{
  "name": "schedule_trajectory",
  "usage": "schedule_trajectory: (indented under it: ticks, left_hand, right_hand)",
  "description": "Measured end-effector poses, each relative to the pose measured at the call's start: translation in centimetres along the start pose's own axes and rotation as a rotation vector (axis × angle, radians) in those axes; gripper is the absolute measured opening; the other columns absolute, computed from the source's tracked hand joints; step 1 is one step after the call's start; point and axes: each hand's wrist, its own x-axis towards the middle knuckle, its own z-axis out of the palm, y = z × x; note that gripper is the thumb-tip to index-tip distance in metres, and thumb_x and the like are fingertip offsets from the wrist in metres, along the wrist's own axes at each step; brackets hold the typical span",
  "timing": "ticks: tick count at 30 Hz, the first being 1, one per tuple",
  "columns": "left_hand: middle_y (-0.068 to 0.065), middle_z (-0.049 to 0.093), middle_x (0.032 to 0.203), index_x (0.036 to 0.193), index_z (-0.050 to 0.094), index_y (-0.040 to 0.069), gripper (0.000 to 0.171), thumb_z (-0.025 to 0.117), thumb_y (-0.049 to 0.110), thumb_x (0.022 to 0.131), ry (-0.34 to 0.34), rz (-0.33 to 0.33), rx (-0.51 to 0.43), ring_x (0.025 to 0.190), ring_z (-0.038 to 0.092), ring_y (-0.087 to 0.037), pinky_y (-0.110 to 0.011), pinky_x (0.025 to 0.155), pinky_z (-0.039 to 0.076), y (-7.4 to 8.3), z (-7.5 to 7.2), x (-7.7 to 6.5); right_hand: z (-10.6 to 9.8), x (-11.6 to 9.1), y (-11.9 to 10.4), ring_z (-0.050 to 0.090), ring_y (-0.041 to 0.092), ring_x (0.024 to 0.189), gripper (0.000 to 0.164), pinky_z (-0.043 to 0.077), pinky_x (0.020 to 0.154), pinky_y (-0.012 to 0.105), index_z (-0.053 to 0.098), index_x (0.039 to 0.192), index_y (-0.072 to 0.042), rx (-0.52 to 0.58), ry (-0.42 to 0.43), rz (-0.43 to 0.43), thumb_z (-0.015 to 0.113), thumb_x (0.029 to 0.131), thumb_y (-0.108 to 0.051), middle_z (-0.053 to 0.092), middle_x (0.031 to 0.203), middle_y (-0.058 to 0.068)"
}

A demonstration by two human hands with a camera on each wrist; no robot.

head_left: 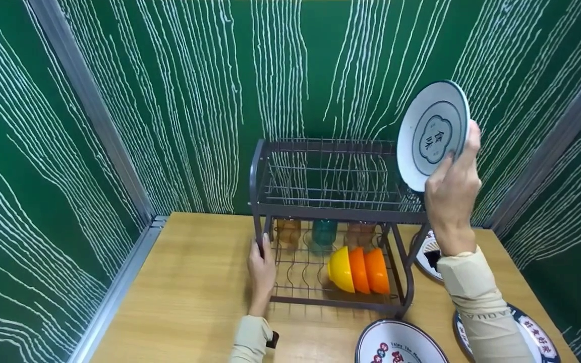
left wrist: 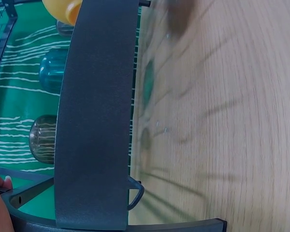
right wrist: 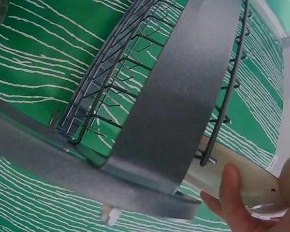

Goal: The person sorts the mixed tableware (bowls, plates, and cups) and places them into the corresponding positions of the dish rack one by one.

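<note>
Plate (head_left: 432,138) — white, dark-rimmed, dark characters inside a lobed outline.

Soft shadows (left wrist: 222,107) across bright tabletop (left wrist: 266,145)

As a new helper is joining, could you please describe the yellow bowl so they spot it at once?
Find the dark two-tier rack standing on the wooden table. On its lower tier, the yellow bowl lies on its side. In the head view it is the leftmost of three; the others are orange bowls.
</note>
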Motion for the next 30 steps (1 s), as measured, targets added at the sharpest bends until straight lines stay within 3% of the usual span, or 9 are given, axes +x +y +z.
schedule_trajectory:
  ticks: [7,13,21,27,30]
  left_hand:
    - [0.0,0.043,0.07,0.097,0.054,0.0,0.032,0.046,0.03,0.101,-0.022,-0.001,0.001,0.06,0.042,-0.016,-0.028,0.051,0.036,0.1,-0.1,0.0]
    - [0.0,0.044,0.072,0.094,0.054,0.012,0.024,0.044,0.033,0.101,-0.027,-0.025,0.014,0.063,0.043,-0.016,-0.028,0.053,0.037,0.3,-0.2,-0.1]
    - [-0.003,0.047,0.071,0.089,0.055,0.01,0.018,0.048,0.023,0.1,0.008,0.006,0.013,0.062,0.042,-0.014,-0.028,0.054,0.036,0.3,0.1,-0.1]
    - [-0.011,0.051,0.074,0.093,0.057,0.005,0.018,0.049,0.02,0.1,0.017,-0.001,-0.002,0.064,0.044,-0.018,-0.03,0.055,0.037,0.3,0.1,-0.1]
    - [-0.011,0.052,0.074,0.093,0.057,0.007,0.019,0.048,0.022,0.1,0.014,-0.002,0.007,0.064,0.044,-0.016,-0.029,0.055,0.037,0.2,0.2,-0.1]
  right_hand:
    - [1.4,0.6,-0.2,0.059,0.04,0.108,0.056,0.053,0.079,0.05,0.022,0.149,-0.023,-0.076,-0.074,-0.007,0.036,0.098,-0.003,0.043,0.143,0.011]
    - [2.2,0.9,0.4,0.06,0.047,0.101,0.061,0.054,0.074,0.054,0.02,0.15,-0.02,-0.128,-0.139,-0.005,0.036,0.096,0.001,0.047,0.135,0.025]
    - [2.5,1.1,0.6,0.058,0.047,0.105,0.067,0.052,0.077,0.055,0.02,0.15,-0.021,-0.146,-0.204,0.036,0.04,0.092,0.006,0.048,0.133,0.025]
    - [2.3,1.3,0.4,0.061,0.043,0.09,0.064,0.054,0.064,0.053,0.026,0.147,-0.019,-0.24,-0.186,0.006,0.041,0.09,0.004,0.057,0.123,0.025]
    - [2.0,1.5,0.4,0.054,0.038,0.09,0.062,0.05,0.068,0.053,0.029,0.145,-0.02,-0.281,-0.18,-0.003,0.043,0.089,0.002,0.059,0.119,0.024]
